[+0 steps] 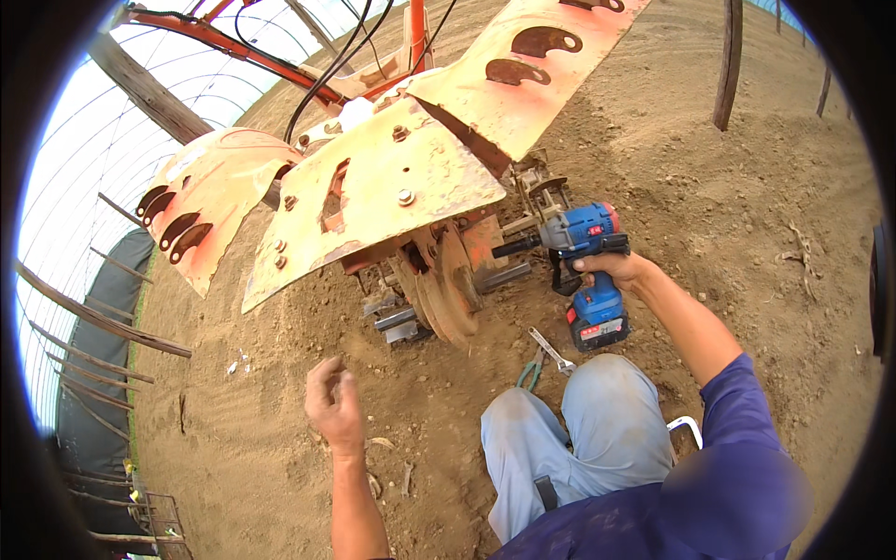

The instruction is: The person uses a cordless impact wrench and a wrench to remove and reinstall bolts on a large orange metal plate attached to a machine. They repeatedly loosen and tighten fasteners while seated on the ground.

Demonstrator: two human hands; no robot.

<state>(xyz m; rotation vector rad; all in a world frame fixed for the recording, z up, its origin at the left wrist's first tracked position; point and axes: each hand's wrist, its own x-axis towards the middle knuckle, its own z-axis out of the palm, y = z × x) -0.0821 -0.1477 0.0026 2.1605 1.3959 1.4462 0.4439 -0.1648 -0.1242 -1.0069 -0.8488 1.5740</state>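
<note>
In my right hand [627,271] is a blue cordless impact wrench [590,233], with my fingers wrapped round its handle. Its black socket points left toward the soiled round metal parts [439,285] under the orange-painted machine. My left hand [334,403] is raised over the soil, left of my knees, its fingers curled in. Whether anything small lies inside those fingers cannot be made out. Above both hands spreads the machine's worn metal cover plate [373,201], with bolt heads on it. An adjustable wrench [553,351] and green-handled pliers [532,370] lie on the ground before my knees.
Wide side plates [537,65] [210,201] flare from the machine, with hook-shaped slots. Orange frame bars and black hoses [327,84] rise behind. Wooden posts [729,65] stand in the loose soil [700,187]. At left are slanting poles [103,308] and a dark sheet.
</note>
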